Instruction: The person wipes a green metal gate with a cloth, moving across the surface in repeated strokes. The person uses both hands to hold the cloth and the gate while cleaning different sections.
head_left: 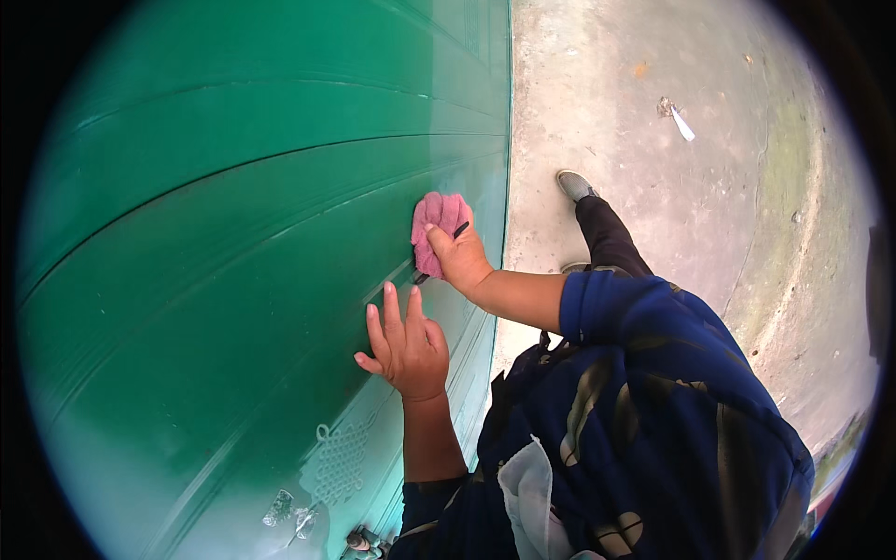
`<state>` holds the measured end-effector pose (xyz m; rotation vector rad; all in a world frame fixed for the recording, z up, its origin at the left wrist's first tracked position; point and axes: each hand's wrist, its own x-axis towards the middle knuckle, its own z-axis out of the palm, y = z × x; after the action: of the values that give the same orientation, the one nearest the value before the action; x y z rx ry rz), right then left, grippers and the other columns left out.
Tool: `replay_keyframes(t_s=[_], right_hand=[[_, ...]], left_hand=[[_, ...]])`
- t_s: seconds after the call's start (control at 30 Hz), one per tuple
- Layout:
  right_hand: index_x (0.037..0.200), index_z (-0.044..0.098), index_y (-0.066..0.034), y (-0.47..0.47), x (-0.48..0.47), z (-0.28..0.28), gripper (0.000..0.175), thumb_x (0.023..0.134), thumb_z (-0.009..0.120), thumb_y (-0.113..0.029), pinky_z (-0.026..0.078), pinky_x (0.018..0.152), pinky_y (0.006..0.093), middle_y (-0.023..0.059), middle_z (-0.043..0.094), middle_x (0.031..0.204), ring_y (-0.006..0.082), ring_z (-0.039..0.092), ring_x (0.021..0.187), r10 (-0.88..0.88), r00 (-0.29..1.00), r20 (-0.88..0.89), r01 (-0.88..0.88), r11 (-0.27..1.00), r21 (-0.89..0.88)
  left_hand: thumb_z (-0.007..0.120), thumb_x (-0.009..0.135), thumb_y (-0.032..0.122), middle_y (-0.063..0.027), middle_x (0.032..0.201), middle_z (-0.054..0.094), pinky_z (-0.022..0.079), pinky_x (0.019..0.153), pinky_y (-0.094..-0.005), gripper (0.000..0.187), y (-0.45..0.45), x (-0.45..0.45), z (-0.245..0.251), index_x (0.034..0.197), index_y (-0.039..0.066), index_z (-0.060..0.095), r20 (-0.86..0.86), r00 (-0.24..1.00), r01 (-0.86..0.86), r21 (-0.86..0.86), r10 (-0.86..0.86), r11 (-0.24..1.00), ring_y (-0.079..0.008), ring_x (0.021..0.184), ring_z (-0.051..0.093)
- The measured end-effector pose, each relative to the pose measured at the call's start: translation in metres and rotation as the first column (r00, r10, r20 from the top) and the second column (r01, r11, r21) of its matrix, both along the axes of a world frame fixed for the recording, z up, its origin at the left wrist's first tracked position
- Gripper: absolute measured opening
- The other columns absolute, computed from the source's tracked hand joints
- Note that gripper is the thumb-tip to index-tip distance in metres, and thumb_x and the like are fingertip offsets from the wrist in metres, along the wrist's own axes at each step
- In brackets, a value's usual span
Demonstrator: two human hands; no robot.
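My right hand (462, 255) is closed around a folded pink cloth (437, 210) and presses it against a green panelled door (231, 280). A short black piece (421, 278), perhaps a handle, sticks out below the cloth, and a similar dark end shows by my thumb. How the two join is hidden under the cloth and hand. Lower down, my left hand (406, 350) is spread with its palm towards the door and holds nothing. Its fingertips reach close beneath the cloth; whether they touch the surface I cannot tell.
Raised knot-like ornament (343, 455) marks the door's lower part, near shiny fittings (364, 542) at the bottom edge. On the right lies a concrete floor (623, 91) with a white scrap (682, 126). My grey shoe (575, 185) stands beside the door.
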<state>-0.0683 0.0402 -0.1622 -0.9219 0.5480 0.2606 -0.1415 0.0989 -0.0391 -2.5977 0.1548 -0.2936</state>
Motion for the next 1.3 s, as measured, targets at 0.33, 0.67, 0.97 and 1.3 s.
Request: replay_keyframes(t_s=[0.33,0.67,0.97,1.3], right_hand=[[0.139,0.037,-0.007,-0.009,0.051,-0.121,0.062,0.088,0.064,-0.031,0.051,0.089,0.0452,0.0217,0.057,0.129,0.0358,0.06,0.112,0.078,0.681,-0.728,-0.131,0.991,-0.017],[0.123,0.051,-0.0065,0.013,-0.003,-0.044,0.048,0.082,0.072,-0.02,0.043,0.098,0.0428,0.0209,0.053,0.117,0.0367,0.051,0.112,-0.041,0.969,0.244,0.123,0.936,-0.331],[0.126,0.053,-0.0041,-0.003,0.062,-0.205,0.052,0.083,0.07,-0.029,0.05,0.092,0.0431,0.024,0.066,0.111,0.0398,0.063,0.105,-0.082,0.956,-0.28,-0.017,0.942,-0.335],[0.128,0.048,-0.0037,0.022,-0.045,-0.067,0.06,0.077,0.076,-0.02,0.04,0.103,0.0457,0.0217,0.05,0.123,0.0387,0.048,0.121,-0.025,0.97,0.242,0.082,0.97,-0.228]], left_hand=[[0.057,0.077,0.006,-0.0028,0.128,0.065,-0.009,0.119,-0.0529,0.034,-0.002,0.004,-0.009,0.101,0.021,0.075,-0.008,0.992,0.116,-0.261,-0.123,0.958,-0.0307,0.138,0.04],[0.06,0.078,0.006,-0.0024,0.128,0.065,0.004,0.121,-0.048,0.033,0.008,0.023,-0.026,0.104,0.022,0.074,-0.034,0.961,0.25,-0.301,-0.273,0.92,-0.0288,0.131,0.048],[0.061,0.079,0.007,-0.0021,0.126,0.067,-0.004,0.12,-0.0508,0.028,-0.003,0.035,-0.045,0.097,0.022,0.076,-0.036,0.973,0.22,-0.162,-0.228,0.962,-0.0273,0.132,0.047],[0.064,0.082,0.012,-0.0009,0.124,0.068,-0.009,0.118,-0.0538,0.021,-0.014,0.047,-0.056,0.095,0.023,0.076,-0.004,0.962,0.271,-0.095,-0.272,0.958,-0.0288,0.131,0.049]])
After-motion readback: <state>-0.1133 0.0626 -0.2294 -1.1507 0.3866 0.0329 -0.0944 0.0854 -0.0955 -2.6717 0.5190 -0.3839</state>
